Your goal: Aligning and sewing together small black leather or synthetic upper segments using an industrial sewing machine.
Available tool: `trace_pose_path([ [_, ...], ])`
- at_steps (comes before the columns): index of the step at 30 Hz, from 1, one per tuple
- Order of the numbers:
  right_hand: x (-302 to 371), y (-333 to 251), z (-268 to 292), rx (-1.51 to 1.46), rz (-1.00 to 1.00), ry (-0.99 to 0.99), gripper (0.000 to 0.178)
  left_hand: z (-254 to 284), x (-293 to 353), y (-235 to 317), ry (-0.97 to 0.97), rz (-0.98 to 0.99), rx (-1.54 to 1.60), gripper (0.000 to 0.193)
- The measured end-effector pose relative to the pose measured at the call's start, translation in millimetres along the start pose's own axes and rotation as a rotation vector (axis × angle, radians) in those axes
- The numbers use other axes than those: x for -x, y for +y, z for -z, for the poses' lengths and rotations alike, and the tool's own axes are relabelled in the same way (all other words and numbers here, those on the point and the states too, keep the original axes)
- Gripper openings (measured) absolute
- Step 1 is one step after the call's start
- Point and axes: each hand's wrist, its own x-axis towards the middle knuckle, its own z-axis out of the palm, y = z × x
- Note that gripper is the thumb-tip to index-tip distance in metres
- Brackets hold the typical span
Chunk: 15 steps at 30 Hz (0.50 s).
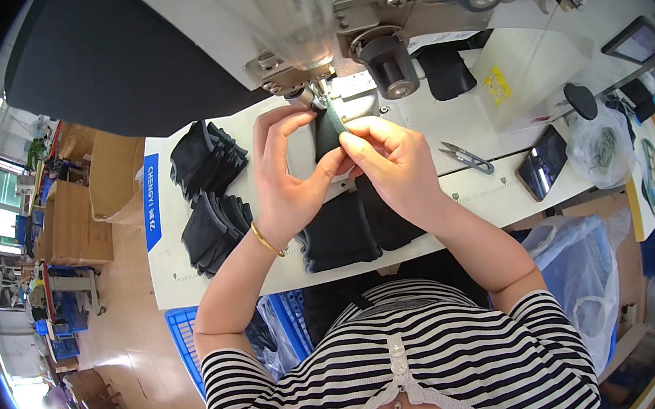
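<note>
A small dark fabric piece (327, 133) with a grey-green edge lies under the needle area of a sewing machine (319, 92). My right hand (394, 160) pinches its right edge between thumb and forefinger. On the other side my left hand (283, 169) curves around the piece, its thumb at the lower end and its fingertips beside the presser foot. Part of the fabric is hidden by my fingers. Below my hands, black fabric pieces (339, 231) lie near the table's front edge. A gold bangle (267, 241) circles my left wrist.
Two stacks of black pieces, an upper one (205, 158) and a lower one (213, 229), stand on the left of the white table (168, 263). Thread snips (468, 158), a phone (543, 164) and a plastic bag (602, 147) lie right. A blue basket (185, 334) sits below the table.
</note>
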Motion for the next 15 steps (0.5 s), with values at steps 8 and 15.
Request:
trace_pose_path([
  [8,6,7,10,0.29,0.191,0.0,0.022,7,-8,6,-0.023,-0.138,-0.092,0.041],
  [15,4,-7,13,0.335,0.185,-0.046,0.014,9,-6,14,-0.024,-0.414,-0.346,0.035],
])
